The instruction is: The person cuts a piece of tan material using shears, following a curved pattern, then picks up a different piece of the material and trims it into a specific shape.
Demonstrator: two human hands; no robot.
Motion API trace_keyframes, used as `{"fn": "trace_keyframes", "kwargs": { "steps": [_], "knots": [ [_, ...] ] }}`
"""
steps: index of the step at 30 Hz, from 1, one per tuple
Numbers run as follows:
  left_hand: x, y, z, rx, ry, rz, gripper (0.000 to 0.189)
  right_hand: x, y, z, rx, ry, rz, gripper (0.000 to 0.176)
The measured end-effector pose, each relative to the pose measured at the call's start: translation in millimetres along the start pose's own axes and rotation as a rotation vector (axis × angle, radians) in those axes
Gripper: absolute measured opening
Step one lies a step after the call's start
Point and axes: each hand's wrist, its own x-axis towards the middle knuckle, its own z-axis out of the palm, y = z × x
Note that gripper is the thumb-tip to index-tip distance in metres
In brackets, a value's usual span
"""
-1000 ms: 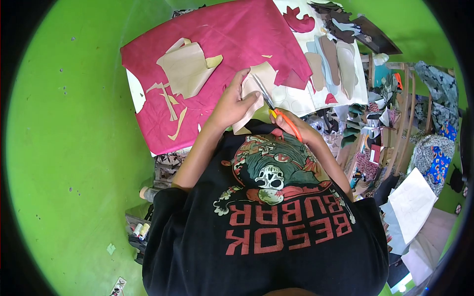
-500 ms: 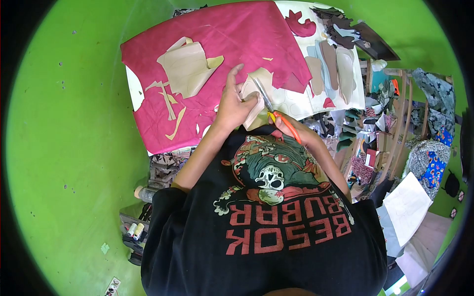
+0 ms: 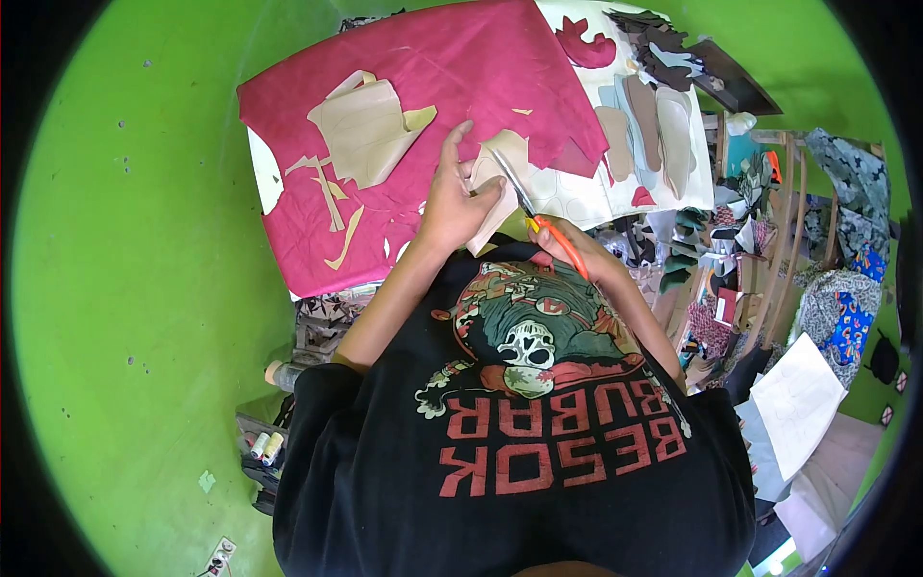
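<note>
My left hand [image 3: 457, 200] pinches a beige piece of material [image 3: 505, 149] between thumb and fingers, its index finger pointing up. In my right hand [image 3: 567, 245] are scissors [image 3: 558, 236] with orange and yellow handles; their blades lie against the beige piece, pointing up and to the left. Both hands are at the near edge of the table, over a red sheet [image 3: 452, 77]. A larger beige sheet [image 3: 361, 130] with a curled edge rests on the red one, left of my hands, with thin beige offcuts [image 3: 332, 197] below it.
Brown, grey and beige cut pieces [image 3: 642, 125] lie on a white sheet [image 3: 615, 197] at the right of the table. Dark scraps [image 3: 663, 58] sit at the back right. A wooden rack [image 3: 793, 212] with cloth stands on the right, and a green wall [image 3: 125, 240] on the left.
The lower part of the beige piece has shifted slightly beside my left hand. My hands and the scissors hold nearly the same position.
</note>
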Motion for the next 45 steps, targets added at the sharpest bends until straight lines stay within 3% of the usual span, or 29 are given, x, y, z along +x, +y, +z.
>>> {"fn": "trace_keyframes", "kwargs": {
  "steps": [9,14,24,33,35,38,40,41,43,45],
  "knots": [
    [2.2,7.1,-0.5,-0.009,-0.050,-0.068,0.085,-2.4,-8.6,4.2,0.064,0.074,-0.058,0.070],
    [1.9,8.4,2.4,-0.044,-0.046,-0.088,0.084,-2.1,-1.4,-4.1,0.014,-0.020,0.026,0.071],
    [1.7,6.6,9.5,-0.045,-0.081,-0.080,0.086,-6.9,1.3,-1.5,0.132,0.025,0.033,0.073],
    [2.3,8.8,13.4,-0.076,-0.064,-0.065,0.085,-8.9,6.2,-7.9,0.084,-0.012,-0.037,0.071],
    [1.7,5.8,15.1,-0.068,-0.061,-0.051,0.083,-7.7,5.8,-10.1,0.056,-0.028,-0.138,0.068],
    [2.0,0.5,16.6,-0.104,-0.046,-0.084,0.077,-7.7,9.9,-11.0,0.025,0.000,-0.159,0.067],
    [0.1,-7.6,16.9,-0.062,0.029,-0.174,0.054,-8.5,9.1,-10.4,0.037,0.017,-0.162,0.067],
    [0.0,-11.9,17.0,-0.059,0.022,-0.175,0.054,-8.9,9.1,-9.5,0.048,0.027,-0.162,0.067],
    [-0.1,-14.1,19.0,-0.084,0.026,-0.179,0.029,-8.5,12.7,-8.9,0.058,0.030,-0.144,0.067],
    [-2.3,-12.3,19.5,-0.061,0.025,-0.210,0.023,-10.0,12.0,-7.1,0.065,0.026,-0.124,0.068]
  ]
}}
